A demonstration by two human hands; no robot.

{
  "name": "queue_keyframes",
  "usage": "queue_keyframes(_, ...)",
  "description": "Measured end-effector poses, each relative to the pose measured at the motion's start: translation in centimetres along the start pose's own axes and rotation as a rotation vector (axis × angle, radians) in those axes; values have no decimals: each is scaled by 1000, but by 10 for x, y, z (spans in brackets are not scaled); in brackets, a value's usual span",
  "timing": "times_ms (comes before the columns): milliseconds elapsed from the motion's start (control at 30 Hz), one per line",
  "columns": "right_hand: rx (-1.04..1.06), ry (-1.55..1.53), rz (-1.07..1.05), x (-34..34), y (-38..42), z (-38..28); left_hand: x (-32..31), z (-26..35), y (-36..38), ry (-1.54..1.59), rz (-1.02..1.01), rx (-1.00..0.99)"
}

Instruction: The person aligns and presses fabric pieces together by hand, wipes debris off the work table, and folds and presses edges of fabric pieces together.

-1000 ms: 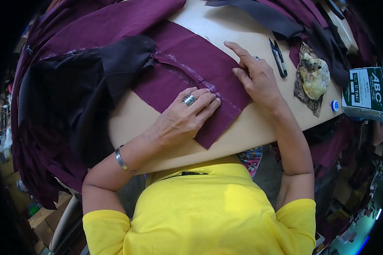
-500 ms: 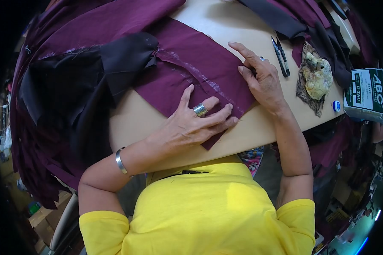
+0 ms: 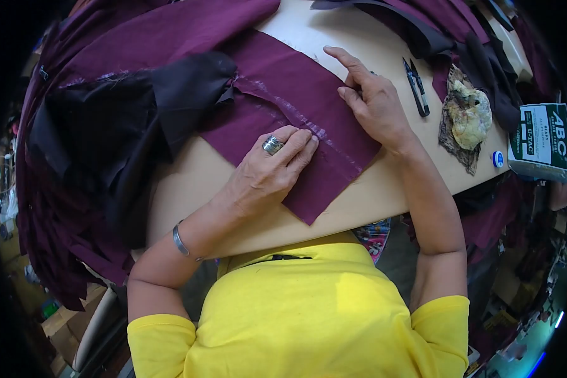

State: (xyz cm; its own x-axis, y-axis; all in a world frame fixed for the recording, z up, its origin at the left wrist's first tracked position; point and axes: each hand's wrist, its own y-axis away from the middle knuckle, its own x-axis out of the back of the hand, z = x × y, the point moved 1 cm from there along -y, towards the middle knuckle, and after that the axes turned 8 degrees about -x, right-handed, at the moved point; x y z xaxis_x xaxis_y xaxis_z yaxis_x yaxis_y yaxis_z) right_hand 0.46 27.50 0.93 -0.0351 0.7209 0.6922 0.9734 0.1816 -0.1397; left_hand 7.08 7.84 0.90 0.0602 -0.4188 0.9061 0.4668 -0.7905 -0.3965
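Note:
A maroon fabric piece [image 3: 334, 135] lies on the table, with a raised seam flap running diagonally and whitish residue along it. My left hand [image 3: 261, 167], wearing rings and a bracelet, rests over this cloth with its fingers drawn together in a pinch at the seam flap; the exact fingertip contact is partly hidden. Beside the fabric's right edge is my right hand [image 3: 378, 110], its index finger stretched out, thumb apart, other fingers curled, holding nothing. Black cloth [image 3: 189, 91] bunches at the seam's upper left end.
Black thread snips [image 3: 416, 87] lie right of my right hand. Further right are a pale lumpy object [image 3: 471, 116] on a dark cloth scrap, a small blue-and-white round container [image 3: 498, 159] and a green-and-white box [image 3: 540, 140]. More maroon cloth [image 3: 138, 38] is heaped at left.
My left hand has moved up and left from the lower corner, its spread fingers closing to a pinch at the seam. My right hand has shifted slightly up and left.

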Motion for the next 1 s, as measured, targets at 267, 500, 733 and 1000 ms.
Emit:
queue_keyframes(267, 23, -27, 26, 0, 2, 5, -3, 7, 2, -224, -127, -82)
queue_keyframes(500, 104, 32, 39, 0, 2, 5, 8, -2, -2, -82, -112, -45)
queue_keyframes(733, 97, 91, 106, -13, -12, 3, 0, -10, 6, -93, -31, 39)
queue_keyframes(1000, 66, 4, 11, -6, -9, 2, 8, 0, 0, -158, -136, -13)
